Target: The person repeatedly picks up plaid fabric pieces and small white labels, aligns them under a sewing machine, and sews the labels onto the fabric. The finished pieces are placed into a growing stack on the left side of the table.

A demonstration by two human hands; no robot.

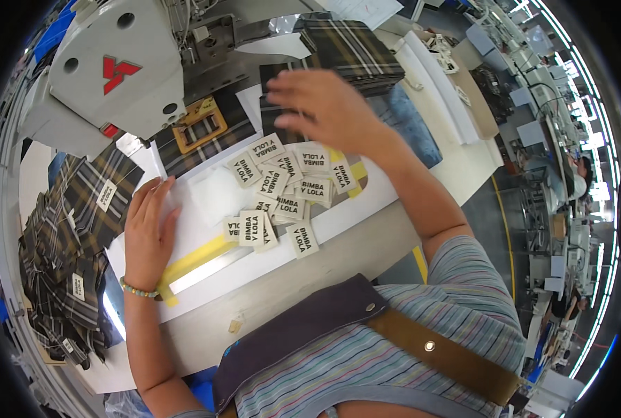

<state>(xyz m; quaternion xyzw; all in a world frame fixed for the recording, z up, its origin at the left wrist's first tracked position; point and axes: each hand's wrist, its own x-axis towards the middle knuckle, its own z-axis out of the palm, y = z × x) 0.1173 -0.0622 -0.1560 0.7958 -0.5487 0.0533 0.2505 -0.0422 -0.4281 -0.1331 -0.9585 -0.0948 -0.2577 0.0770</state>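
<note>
My left hand (149, 226) rests at the left edge of a white sheet (209, 191), its fingertips by the plaid cloth under the sewing machine; the thumb is apart and I see nothing in it. My right hand (324, 111), slightly blurred, reaches over a dark plaid piece (277, 76) with spread fingers and nothing visible in them. Between my hands lies a loose pile of cream fabric labels (272, 182) with dark print. Beyond them, a tan rectangular frame (200, 125) sits on plaid cloth (237, 124) beneath the machine head.
The grey-white sewing machine (119, 70) fills the upper left. Folded plaid pieces (356, 52) are stacked at the far side, with blue denim (411, 122) beside them. Plaid pieces bearing labels (66, 223) heap at the left. Yellow tape (195, 261) marks the work surface.
</note>
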